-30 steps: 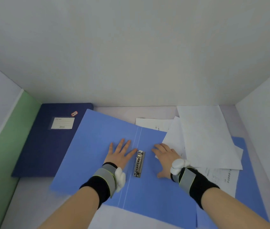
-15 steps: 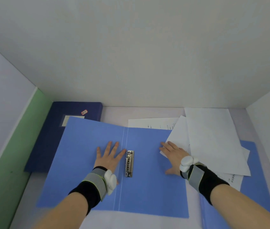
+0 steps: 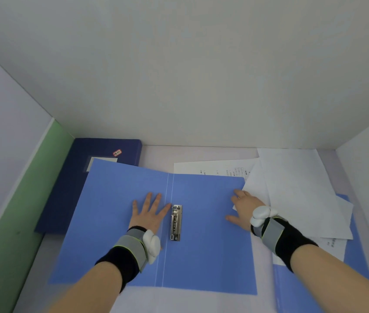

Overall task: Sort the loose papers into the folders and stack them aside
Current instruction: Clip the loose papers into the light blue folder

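Head view: left hand (image 3: 148, 214) and right hand (image 3: 243, 207) press flat on one open folder (image 3: 206, 256).

Bright, soft, even light with no clear source. Shadows are faint: only a pale one lies under the near edge of the light blue folder (image 3: 206, 251). Its metal clip (image 3: 176, 222) shows small glints. Wide-angle bending slants the walls (image 3: 9, 136) at both sides. The forearms (image 3: 84, 290) at the bottom look smeared, and the print on the papers (image 3: 215, 169) is too soft to read.
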Tool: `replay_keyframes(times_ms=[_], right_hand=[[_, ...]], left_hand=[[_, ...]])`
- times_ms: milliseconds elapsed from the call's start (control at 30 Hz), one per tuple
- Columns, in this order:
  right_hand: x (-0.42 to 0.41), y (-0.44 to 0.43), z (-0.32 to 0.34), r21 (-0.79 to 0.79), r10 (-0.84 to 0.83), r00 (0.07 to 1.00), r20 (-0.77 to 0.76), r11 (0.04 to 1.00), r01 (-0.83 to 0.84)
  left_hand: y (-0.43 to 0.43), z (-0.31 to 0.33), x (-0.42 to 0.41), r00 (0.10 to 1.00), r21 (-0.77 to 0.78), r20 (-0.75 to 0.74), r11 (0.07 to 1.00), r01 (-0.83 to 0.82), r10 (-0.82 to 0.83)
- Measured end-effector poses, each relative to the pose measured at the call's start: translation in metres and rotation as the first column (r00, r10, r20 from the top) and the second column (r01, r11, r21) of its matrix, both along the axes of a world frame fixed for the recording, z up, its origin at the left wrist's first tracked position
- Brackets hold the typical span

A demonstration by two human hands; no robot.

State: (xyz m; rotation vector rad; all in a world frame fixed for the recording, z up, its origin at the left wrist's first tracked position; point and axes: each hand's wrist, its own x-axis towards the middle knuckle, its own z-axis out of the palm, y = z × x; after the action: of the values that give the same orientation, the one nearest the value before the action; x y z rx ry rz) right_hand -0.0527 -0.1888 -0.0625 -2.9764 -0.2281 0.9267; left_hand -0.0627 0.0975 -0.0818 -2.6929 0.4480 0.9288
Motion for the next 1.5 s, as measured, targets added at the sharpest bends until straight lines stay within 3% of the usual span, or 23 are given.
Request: replay_keyframes(times_ms=[300,500,767,1000,1167,1500], right_hand=[[-0.014,0.056,-0.006,0.138,0.238,0.971,0.02,0.961,-0.238],[-0.02,0.064,-0.018,0.132,0.222,0.971,-0.093,0.969,-0.209],[-0.021,0.065,-0.017,0.131,0.242,0.963,-0.115,0.965,-0.227],[-0.021,0.066,-0.024,0.14,0.242,0.964,-0.11,0.964,-0.226],[-0.022,0.066,-0.025,0.145,0.245,0.962,-0.117,0.963,-0.227],[-0.019,0.065,-0.02,0.14,0.247,0.959,-0.142,0.964,-0.227]], left_hand=[[0.007,-0.001,0.006,0.998,-0.268,0.055,0.963,-0.018,0.034],[0.011,-0.015,0.003,0.978,-0.45,0.123,0.888,-0.095,0.167],[0.013,-0.032,-0.003,0.961,-0.496,0.196,0.865,-0.073,0.194],[0.016,-0.043,-0.003,0.947,-0.394,0.263,0.917,-0.067,0.182],[0.018,-0.047,-0.005,0.926,-0.443,0.32,0.895,-0.042,0.202],[0.015,-0.015,0.003,0.932,-0.543,0.029,0.789,-0.288,0.36]])
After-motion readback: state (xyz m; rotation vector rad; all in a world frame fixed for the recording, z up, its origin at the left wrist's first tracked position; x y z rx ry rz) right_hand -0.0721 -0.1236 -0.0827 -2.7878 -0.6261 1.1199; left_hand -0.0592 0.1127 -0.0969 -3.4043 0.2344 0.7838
